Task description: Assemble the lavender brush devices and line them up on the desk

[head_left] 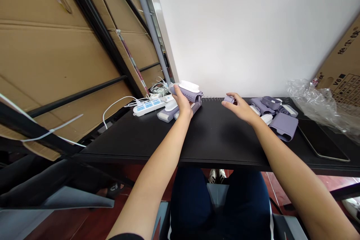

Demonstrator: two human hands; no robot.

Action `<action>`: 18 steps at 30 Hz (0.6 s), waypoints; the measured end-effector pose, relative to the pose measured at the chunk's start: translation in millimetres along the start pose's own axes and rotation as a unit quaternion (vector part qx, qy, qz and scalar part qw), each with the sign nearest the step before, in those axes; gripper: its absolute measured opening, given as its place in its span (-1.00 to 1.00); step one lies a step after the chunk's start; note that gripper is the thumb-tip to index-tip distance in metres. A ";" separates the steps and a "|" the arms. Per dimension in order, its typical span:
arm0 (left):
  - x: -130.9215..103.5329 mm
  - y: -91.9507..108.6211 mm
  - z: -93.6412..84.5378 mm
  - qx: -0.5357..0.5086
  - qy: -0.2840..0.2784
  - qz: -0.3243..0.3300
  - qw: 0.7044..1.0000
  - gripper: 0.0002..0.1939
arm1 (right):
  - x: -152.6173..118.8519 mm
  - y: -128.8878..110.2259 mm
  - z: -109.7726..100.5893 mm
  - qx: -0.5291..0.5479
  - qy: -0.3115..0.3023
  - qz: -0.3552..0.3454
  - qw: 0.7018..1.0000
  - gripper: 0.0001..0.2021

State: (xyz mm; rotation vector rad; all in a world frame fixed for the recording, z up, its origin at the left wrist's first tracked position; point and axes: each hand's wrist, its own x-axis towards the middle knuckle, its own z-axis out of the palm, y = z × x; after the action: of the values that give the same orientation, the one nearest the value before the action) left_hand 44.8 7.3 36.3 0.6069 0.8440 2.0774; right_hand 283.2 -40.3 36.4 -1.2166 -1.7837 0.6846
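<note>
My left hand [184,102] is closed round a purple cylindrical unit with small holes and a white bristle brush [189,86] on its upper side. Beneath that hand, similar purple-and-white units [166,114] lie on the black table; fingers hide part of them. To the right, my right hand [239,108] pinches a small purple piece [229,99] between thumb and fingers, raised above the tabletop. Close by that wrist lies a pile of purple parts, with a purple shell [284,125] at its front and an oval purple part [271,102] on top.
A white power strip [150,107] with tangled cables sits at the back left. On the right are a dark tablet [323,140], crumpled clear plastic [315,99] and a cardboard box [344,67]. A white wall stands behind the black table [213,146].
</note>
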 end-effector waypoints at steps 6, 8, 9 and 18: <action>-3.6 0.5 0.6 0.010 -0.009 0.011 1.000 -0.25 | -2.1 -2.3 7.5 -0.021 0.032 0.032 0.999 -0.27; -4.7 0.8 1.1 0.013 -0.004 0.018 1.000 -0.25 | -3.1 -3.1 8.6 -0.031 0.036 0.044 0.998 -0.27; -5.5 1.0 1.5 0.016 -0.002 0.019 1.000 -0.25 | -3.5 -3.2 9.6 -0.036 0.036 0.047 0.998 -0.26; -16.4 1.5 5.0 0.046 -0.015 0.019 0.999 -0.21 | -4.3 -0.3 17.7 -0.066 0.056 0.071 0.994 -0.28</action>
State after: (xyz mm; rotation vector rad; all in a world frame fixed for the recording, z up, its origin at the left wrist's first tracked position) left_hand 56.7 -4.9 38.5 0.7076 0.9218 2.0676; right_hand 268.3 -44.0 26.5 -1.4532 -1.6836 0.5742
